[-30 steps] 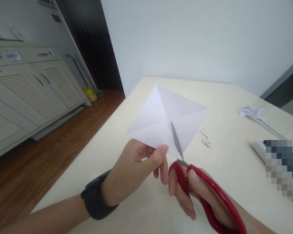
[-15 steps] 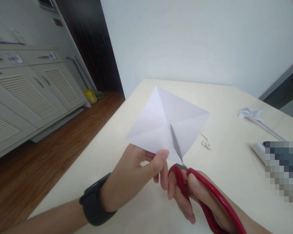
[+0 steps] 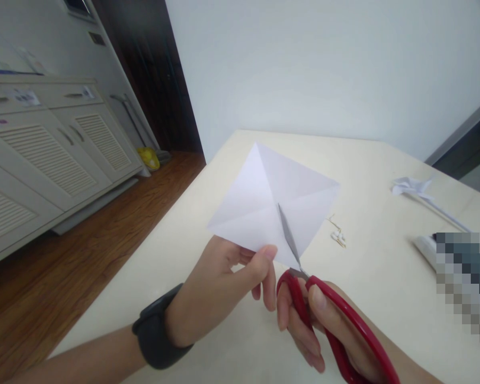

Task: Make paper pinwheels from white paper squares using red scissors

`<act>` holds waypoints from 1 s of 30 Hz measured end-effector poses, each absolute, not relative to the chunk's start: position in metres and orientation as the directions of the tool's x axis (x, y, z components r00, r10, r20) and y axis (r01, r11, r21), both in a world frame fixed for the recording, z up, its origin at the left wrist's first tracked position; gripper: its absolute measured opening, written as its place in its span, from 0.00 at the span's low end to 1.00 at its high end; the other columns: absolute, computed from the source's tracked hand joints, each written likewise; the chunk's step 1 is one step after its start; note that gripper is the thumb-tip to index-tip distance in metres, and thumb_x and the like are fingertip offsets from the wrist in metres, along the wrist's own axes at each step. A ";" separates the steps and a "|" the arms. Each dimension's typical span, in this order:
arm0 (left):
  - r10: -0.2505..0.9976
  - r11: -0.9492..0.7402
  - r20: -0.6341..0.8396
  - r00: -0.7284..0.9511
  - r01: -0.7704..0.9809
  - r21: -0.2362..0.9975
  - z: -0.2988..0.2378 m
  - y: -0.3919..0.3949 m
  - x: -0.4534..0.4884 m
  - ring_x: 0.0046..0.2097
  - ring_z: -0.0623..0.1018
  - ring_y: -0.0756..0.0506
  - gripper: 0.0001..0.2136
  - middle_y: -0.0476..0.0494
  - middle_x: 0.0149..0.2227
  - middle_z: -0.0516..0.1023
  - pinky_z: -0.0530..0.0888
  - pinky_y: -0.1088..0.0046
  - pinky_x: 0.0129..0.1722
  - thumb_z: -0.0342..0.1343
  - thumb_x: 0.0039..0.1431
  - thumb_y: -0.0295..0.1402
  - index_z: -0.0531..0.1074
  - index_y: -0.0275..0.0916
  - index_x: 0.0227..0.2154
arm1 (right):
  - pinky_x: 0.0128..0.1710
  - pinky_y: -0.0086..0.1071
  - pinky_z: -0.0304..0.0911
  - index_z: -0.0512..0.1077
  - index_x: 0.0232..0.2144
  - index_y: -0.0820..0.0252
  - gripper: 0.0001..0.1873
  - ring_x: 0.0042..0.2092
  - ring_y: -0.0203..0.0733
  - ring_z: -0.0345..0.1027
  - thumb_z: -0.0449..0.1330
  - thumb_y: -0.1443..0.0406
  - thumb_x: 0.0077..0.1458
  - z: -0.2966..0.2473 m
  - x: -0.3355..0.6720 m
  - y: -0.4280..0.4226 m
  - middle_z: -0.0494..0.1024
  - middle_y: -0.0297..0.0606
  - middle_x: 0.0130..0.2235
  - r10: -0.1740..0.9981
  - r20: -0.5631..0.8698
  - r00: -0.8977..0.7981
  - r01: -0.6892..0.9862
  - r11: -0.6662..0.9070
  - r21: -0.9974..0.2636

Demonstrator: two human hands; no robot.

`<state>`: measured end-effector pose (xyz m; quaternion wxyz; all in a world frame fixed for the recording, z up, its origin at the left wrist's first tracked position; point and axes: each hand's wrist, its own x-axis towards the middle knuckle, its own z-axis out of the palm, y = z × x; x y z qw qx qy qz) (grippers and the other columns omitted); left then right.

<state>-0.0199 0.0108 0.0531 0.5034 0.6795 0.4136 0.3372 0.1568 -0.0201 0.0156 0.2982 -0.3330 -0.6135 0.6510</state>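
A square sheet of white paper [image 3: 244, 205], creased along both diagonals, is held up over the table. Its near edge is pinched between the thumb and fingers of my left hand [image 3: 232, 282], which has a dark band on the wrist. My right hand [image 3: 308, 320] grips red-handled scissors [image 3: 290, 237] by their loops. One blade lies over the paper along the crease from the near corner, its tip close to the centre. The other blade is mostly hidden under the sheet.
Right of the paper, small white and gold items [image 3: 338, 237] lie on the cream table [image 3: 368, 165]. Farther right are a white paper pinwheel [image 3: 414, 186] on a stick and a partly blurred-out object [image 3: 464, 272]. A white wall [image 3: 316, 69] stands behind; cabinets [image 3: 52, 154] are at left.
The scissors' handles and my right fingers have shifted very slightly. The paper's right corner sits a little farther left. My left hand keeps its pinch.
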 end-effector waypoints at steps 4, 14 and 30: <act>0.897 -0.159 0.059 0.438 0.194 0.968 0.051 0.010 -0.020 0.21 0.71 0.53 0.23 0.47 0.15 0.72 0.70 0.81 0.23 0.43 0.61 0.33 0.69 0.33 0.13 | 0.35 0.33 0.57 0.65 0.29 0.61 0.26 0.23 0.34 0.57 0.37 0.51 0.61 0.017 0.158 -0.019 0.61 0.30 0.18 0.791 -0.072 -0.607 0.032 -0.067 -0.997; 0.882 -0.177 0.078 0.464 0.173 0.969 0.047 0.012 -0.020 0.21 0.71 0.54 0.24 0.47 0.15 0.73 0.70 0.82 0.23 0.42 0.62 0.34 0.69 0.32 0.13 | 0.37 0.36 0.58 0.65 0.27 0.61 0.25 0.25 0.35 0.59 0.37 0.53 0.62 0.014 0.159 -0.016 0.63 0.32 0.19 0.791 -0.066 -0.608 0.007 -0.077 -0.997; 0.885 -0.183 0.097 0.456 0.149 0.972 0.045 0.012 -0.020 0.21 0.70 0.55 0.23 0.48 0.16 0.73 0.69 0.83 0.23 0.43 0.63 0.34 0.69 0.32 0.14 | 0.33 0.34 0.58 0.63 0.23 0.60 0.26 0.22 0.35 0.58 0.37 0.51 0.61 0.013 0.159 -0.018 0.61 0.31 0.18 0.795 -0.058 -0.605 0.011 -0.064 -0.998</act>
